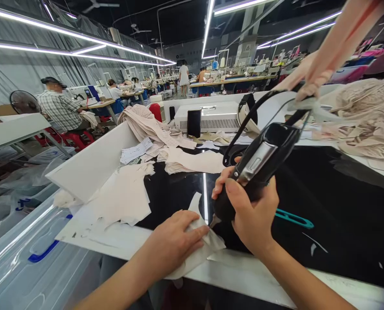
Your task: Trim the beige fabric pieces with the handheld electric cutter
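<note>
My right hand (256, 211) is wrapped around a black corded hand clipper (259, 155) with a silver side panel. The clipper tilts, its lower end low over the black table surface beside a cream fabric piece (204, 245). At the near table edge, my left hand (175, 241) holds that fabric, fingers bent over it. Part of the fabric hangs at the edge, and some lies hidden under my palm. From the clipper's upper end a black cord (250, 116) loops back toward the table.
Another person's hand (308, 86) reaches in near the cord at upper right. Cream cut pieces (124, 198) lie left, and a fabric heap (369, 112) lies right. A teal strip tool (295, 218) rests beside my right wrist. A phone (194, 123) leans against a white box (217, 116).
</note>
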The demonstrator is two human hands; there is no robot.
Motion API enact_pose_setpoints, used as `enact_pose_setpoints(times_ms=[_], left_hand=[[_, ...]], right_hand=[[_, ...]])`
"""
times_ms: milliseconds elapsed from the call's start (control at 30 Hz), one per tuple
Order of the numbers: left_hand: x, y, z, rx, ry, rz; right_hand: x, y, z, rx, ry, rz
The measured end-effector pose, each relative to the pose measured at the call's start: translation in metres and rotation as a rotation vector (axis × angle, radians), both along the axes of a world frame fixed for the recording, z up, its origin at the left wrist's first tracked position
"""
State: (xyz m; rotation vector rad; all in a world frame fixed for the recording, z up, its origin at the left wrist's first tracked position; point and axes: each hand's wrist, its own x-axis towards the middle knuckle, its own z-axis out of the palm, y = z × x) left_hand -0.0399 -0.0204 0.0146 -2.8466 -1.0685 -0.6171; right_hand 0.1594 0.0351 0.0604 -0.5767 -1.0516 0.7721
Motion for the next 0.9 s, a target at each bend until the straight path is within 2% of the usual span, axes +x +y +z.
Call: enact_pose_setpoints(times_ms=[500, 900], left_hand=[[0.004, -0.001, -0.002, -0.017, -0.049, 0.013], [0.007, 0.000, -0.005, -0.019, -0.072, 0.018]], right_hand=[[-0.009, 0.008, -0.001, -0.011, -0.010, -0.049], [-0.013, 0.021, -0.001, 0.020, 0.013, -0.029]])
